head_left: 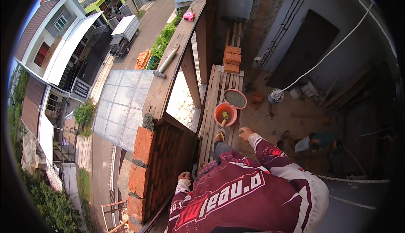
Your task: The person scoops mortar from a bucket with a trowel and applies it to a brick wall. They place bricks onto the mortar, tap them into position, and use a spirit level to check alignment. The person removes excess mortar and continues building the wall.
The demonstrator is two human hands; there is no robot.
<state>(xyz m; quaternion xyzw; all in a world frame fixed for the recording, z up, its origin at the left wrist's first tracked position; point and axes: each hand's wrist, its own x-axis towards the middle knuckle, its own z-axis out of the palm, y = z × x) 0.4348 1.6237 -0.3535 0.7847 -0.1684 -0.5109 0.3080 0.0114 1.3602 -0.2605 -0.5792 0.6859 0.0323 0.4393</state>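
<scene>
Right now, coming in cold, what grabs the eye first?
The dark-red, white-trimmed jersey fills the lower middle. Ahead of it, near the bare right hand, stands a round orange plastic bucket holding a yellow brush. Further left, a pale-handled hammer lies on a brown wooden frame, the grey street beyond.

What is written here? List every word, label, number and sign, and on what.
Large red-and-white lettering on the maroon jersey: legible, but not copied here.
Marks on the right sleeve and left sleeve: too small to read.
Dark mark on the pink device: too small to read.
</scene>
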